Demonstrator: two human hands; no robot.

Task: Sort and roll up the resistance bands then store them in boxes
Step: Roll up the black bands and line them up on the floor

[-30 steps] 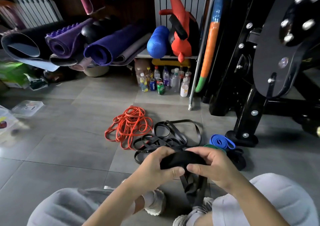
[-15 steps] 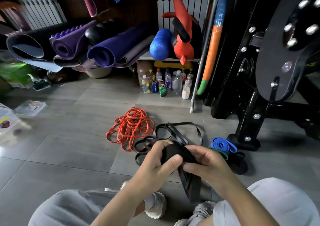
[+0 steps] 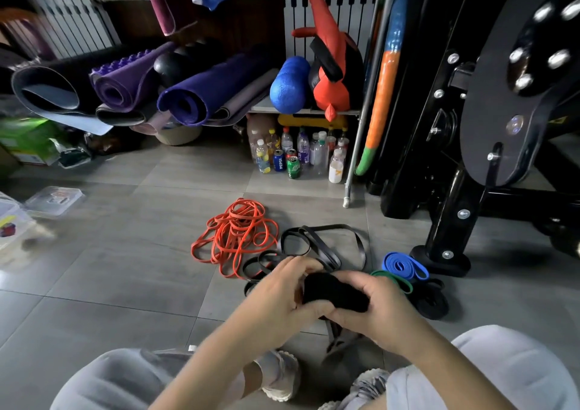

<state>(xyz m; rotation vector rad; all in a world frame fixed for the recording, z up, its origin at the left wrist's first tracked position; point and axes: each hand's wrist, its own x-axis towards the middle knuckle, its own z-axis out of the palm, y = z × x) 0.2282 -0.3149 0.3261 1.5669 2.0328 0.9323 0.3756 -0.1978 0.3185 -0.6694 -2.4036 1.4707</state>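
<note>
The person sits on the floor (image 3: 125, 268) with both hands raised over their shoes, working a black roll (image 3: 332, 293). The left hand (image 3: 282, 296) grips the roll's left end, fingers curled over the top and thumb beneath. The right hand (image 3: 376, 312) is wrapped round the right end, fingers over the top. Half a second ago the roll was tipped on end between the hands, with the left thumb across its face. Now it lies crosswise between them, much as it did a second ago, and looks fatter. The tail (image 3: 337, 337) that hung as a broad flat strip now shows narrower and blurred below the hands.

Nothing on the floor has shifted. The orange bands (image 3: 235, 237) lie in a loose heap at mid-floor, with the black bands (image 3: 323, 243) touching them on the right, partly behind the hands. Just right of the hands sit a blue band (image 3: 405, 265), a green band (image 3: 392, 279) and a dark coil (image 3: 433, 303), close against the machine's foot (image 3: 442, 260). A clear box (image 3: 53, 201) rests by the floor's left edge. Bottles (image 3: 295, 158) stand at the far edge beneath a shelf, with rolled mats (image 3: 188, 95) stacked to their left.
</note>
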